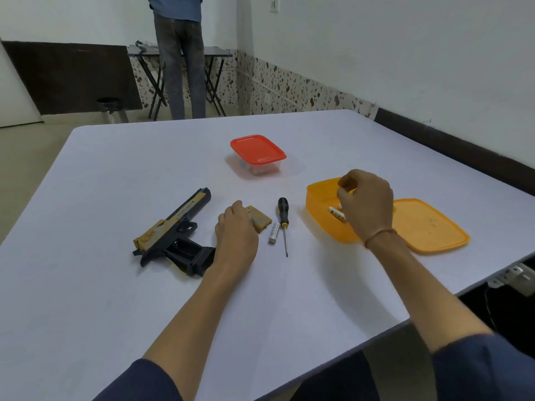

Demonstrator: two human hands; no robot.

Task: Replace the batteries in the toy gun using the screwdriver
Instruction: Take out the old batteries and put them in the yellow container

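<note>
Above orange box (318,198), right hand (367,203); beside toy gun (173,229), left hand (236,230).

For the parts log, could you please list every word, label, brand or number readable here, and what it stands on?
No text is readable.
toy gun: dark print along the yellow slide, too blurred to read.
loose battery beside the screwdriver: dark print, too small to read.
second battery in the orange box: dark marks, too blurred.

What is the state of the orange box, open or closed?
Open: the orange box has no lid on; its lid lies beside it.
</note>
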